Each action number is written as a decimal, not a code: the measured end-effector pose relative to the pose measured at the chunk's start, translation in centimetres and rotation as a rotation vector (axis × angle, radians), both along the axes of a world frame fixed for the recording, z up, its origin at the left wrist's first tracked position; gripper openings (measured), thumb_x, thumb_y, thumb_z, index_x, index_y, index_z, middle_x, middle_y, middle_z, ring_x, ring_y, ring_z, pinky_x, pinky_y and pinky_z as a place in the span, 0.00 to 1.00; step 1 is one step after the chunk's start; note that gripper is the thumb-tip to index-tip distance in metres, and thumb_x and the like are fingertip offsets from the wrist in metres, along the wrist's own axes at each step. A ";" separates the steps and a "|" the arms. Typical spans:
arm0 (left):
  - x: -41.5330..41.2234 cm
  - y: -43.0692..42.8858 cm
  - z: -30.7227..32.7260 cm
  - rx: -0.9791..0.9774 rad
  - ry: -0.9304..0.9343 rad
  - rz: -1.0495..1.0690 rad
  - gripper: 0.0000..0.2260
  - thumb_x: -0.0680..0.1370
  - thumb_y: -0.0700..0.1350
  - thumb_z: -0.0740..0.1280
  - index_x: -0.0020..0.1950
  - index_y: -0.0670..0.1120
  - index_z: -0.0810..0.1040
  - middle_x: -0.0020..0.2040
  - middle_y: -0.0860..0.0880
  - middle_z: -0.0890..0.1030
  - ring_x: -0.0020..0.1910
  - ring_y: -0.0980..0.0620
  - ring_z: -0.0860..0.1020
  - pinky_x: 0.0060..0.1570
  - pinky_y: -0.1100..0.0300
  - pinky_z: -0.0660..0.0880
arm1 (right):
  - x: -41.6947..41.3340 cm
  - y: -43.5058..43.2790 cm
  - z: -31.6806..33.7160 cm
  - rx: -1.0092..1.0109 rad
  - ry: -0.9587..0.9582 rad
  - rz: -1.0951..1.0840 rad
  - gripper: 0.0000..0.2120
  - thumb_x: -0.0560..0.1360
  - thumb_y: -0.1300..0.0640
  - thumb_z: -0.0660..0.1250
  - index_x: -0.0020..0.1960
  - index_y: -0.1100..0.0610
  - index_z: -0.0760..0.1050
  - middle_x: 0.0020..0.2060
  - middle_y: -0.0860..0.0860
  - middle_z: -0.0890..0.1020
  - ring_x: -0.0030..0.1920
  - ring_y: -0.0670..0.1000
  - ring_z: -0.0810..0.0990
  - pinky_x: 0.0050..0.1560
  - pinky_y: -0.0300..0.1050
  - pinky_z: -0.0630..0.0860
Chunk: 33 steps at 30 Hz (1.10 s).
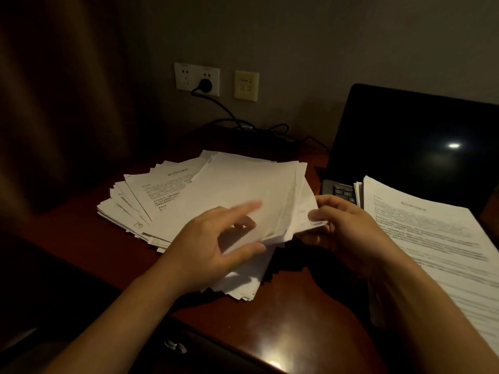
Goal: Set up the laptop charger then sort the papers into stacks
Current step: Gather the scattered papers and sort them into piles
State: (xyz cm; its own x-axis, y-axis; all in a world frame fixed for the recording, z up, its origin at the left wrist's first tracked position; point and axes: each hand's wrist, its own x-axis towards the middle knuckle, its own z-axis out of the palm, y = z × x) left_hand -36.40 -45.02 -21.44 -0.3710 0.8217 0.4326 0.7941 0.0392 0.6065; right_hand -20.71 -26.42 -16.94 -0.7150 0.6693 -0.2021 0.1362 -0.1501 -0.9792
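Note:
A loose, fanned pile of white papers [216, 190] lies in the middle of the dark red desk [283, 319]. My left hand [216, 244] hovers over the pile's near edge with fingers spread and the index finger out, blurred. My right hand [348, 233] pinches the right corner of the top sheets, which are lifted a little. A second stack of printed papers [432, 247] rests on the right, over the keyboard of an open black laptop [415, 147]. The black charger plug [205, 84] sits in the white wall socket [196, 79], its cable [229, 112] running down to the desk.
A beige wall plate [246, 85] is right of the socket. More cable and a dark block [270, 136] lie at the back of the desk behind the papers. A brown curtain [59, 103] hangs on the left. A drawer handle [175, 346] shows below the desk's front edge.

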 end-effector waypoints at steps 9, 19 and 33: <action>-5.0 0.4 2.6 -0.230 -0.188 0.387 0.22 0.79 0.56 0.68 0.72 0.57 0.72 0.73 0.54 0.71 0.62 0.60 0.68 0.60 0.58 0.66 | 0.3 0.9 -0.3 0.138 0.009 0.058 0.14 0.82 0.66 0.61 0.59 0.51 0.79 0.50 0.51 0.86 0.49 0.53 0.87 0.42 0.47 0.83; -10.3 1.0 6.2 -0.321 -0.928 0.377 0.31 0.66 0.58 0.76 0.64 0.42 0.80 0.55 0.44 0.84 0.49 0.49 0.83 0.50 0.57 0.80 | 0.7 0.7 -0.3 0.224 0.172 0.091 0.12 0.82 0.63 0.61 0.61 0.51 0.77 0.49 0.49 0.86 0.51 0.52 0.86 0.50 0.54 0.85; -9.6 2.5 4.2 -0.288 -1.017 0.357 0.09 0.78 0.31 0.66 0.57 0.37 0.78 0.50 0.39 0.84 0.41 0.45 0.84 0.28 0.63 0.79 | 1.3 2.3 0.4 0.331 0.133 -0.217 0.12 0.83 0.64 0.60 0.59 0.52 0.77 0.51 0.52 0.85 0.47 0.51 0.87 0.38 0.40 0.82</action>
